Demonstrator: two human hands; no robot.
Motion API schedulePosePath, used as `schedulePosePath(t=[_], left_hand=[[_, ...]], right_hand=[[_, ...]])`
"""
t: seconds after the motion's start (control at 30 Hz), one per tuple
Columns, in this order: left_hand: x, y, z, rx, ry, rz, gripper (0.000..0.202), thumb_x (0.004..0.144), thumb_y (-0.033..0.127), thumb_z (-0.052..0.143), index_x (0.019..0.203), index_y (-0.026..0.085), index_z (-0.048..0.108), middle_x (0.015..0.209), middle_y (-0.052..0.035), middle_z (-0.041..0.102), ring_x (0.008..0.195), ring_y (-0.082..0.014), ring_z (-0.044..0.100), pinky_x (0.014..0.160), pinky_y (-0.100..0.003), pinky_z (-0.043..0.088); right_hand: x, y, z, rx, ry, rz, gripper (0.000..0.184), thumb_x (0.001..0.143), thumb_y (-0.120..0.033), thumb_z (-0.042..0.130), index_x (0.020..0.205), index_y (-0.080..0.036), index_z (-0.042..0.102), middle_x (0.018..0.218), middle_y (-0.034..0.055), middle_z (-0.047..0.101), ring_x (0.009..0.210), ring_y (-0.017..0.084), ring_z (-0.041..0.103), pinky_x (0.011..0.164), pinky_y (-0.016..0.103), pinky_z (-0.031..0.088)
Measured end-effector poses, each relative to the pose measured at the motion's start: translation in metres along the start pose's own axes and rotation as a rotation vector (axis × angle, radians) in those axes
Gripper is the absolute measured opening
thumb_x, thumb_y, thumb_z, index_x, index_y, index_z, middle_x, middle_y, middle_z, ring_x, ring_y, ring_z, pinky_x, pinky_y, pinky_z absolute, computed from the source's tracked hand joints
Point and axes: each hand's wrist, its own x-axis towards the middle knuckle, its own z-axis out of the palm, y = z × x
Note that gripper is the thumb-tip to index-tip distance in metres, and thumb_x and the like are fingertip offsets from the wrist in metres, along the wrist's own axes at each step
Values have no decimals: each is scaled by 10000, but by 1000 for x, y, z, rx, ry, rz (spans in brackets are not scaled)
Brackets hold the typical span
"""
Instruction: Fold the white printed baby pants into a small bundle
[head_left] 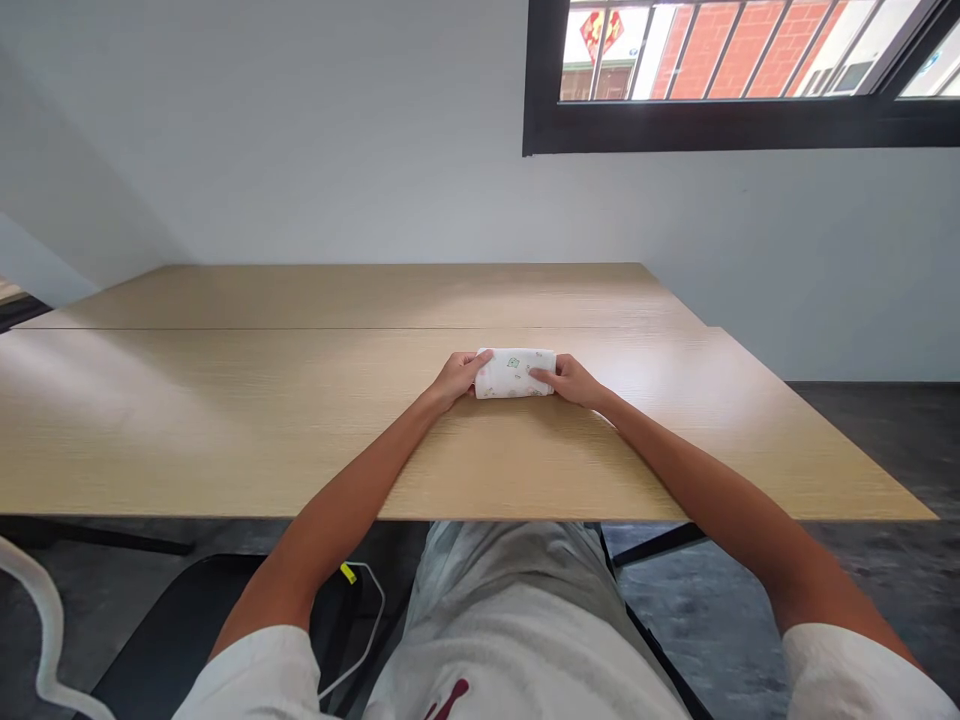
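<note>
Both hands are resting on the worktop (225, 420): the left hand (454, 379) and right hand (571, 380) are gripping a folded white cloth (516, 373) at its ends, fingers curled on it.

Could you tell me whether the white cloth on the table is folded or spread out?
Folded: the cloth is a small compact block between the left hand and right hand.

We face a light wood table (225, 420) made of two tops pushed together, with a seam running across between them. On the near top, towards its far edge and about midway across, lies a small folded white cloth (515, 373) with a faint green print, flat on the wood.
</note>
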Motion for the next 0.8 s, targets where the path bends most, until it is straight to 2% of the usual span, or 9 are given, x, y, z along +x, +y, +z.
schedulePosePath(t=[0.1,0.2,0.3,0.43,0.5,0.57,0.63,0.7,0.8], left_hand=[[-1,0,-2,-2,-12,22,751,620,716,808,1046,130,605,804,-54,578,623,-138,527,467,-185,413],[0,-4,-6,101,25,101,898,526,529,917,1260,171,542,1022,-90,629,845,-210,615,603,-228,517],[3,-8,-10,256,49,213,826,607,514,828,1302,174,538,1155,-97,612,1012,-246,607,756,-279,548],[3,-8,-10,495,29,289,705,781,530,636,1405,220,527,1225,-67,616,989,-245,604,943,-379,522],[1,-6,-8,534,23,272,638,830,493,599,1398,209,546,1286,-62,602,1007,-248,605,1036,-400,483],[-1,-1,-5,550,1,255,543,860,433,602,1346,191,587,1327,-54,582,1078,-251,593,1088,-380,454],[-5,7,-4,633,-26,240,447,870,366,645,1278,185,622,1262,-57,607,1122,-254,582,1085,-360,460],[-13,20,-1,814,-21,199,404,891,329,676,1269,198,615,1243,-81,577,1099,-264,593,1041,-379,495],[-42,51,12,1147,-18,39,443,956,296,620,1382,230,521,1423,-144,387,1075,-307,604,994,-475,531]], right_hand=[[1,3,1,-39,119,65,323,1197,-299,597,1061,-6,607,941,77,512,805,163,559,689,165,526],[3,3,1,-93,186,109,261,1198,-237,590,1079,-5,608,934,70,506,786,151,553,667,147,513],[6,2,1,-165,225,131,225,1186,-203,594,1074,-9,606,950,72,504,819,156,553,707,162,521],[7,-1,-2,-277,255,145,164,1153,-155,610,1256,-33,573,981,77,503,814,151,544,727,177,521],[6,-4,-1,-338,247,148,225,1138,-125,611,1339,-48,548,1003,80,507,799,147,541,729,181,523],[5,-9,2,-409,219,139,187,1118,-75,605,1303,-50,583,1027,81,513,814,148,544,768,196,530],[3,-15,6,-492,192,116,152,1085,-6,604,1230,-47,624,1049,78,516,873,159,547,849,230,532],[1,-20,10,-587,184,94,203,1047,51,620,1222,-51,637,1059,73,512,921,170,540,922,269,518],[-3,-24,13,-726,197,95,279,1031,58,661,1271,-83,643,1093,69,495,877,161,523,928,297,512]])
